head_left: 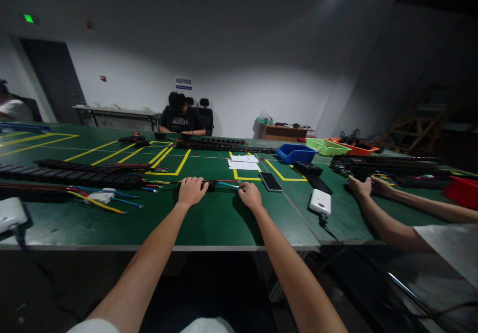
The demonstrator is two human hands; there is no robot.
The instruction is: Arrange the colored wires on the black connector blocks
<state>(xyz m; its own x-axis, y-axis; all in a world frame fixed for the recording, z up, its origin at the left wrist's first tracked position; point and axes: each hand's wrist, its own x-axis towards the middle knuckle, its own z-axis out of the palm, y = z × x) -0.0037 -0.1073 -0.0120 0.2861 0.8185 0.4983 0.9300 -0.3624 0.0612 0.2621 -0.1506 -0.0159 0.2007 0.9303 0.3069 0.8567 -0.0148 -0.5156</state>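
Note:
A thin bundle of cables (222, 182), with a blue and a red wire showing, stretches between my hands just above or on the green table. My left hand (191, 191) is closed over the bundle's dark left part, palm down, and hides what lies beneath it. At the other end my right hand (250, 194) is closed in a pinch at the tip of the blue wire; the exact contact is hidden by the fingers. Left of my hands lie black segmented cable chains (74, 176) with blue, red and yellow wires (108, 205) ending in ring terminals.
Right of my hands are a phone (271, 181), white papers (243, 162), a blue bin (296, 153) and a white corded device (320, 202). A co-worker's hands (368, 186) work at the right. Another person (182, 119) sits across the green table (209, 228).

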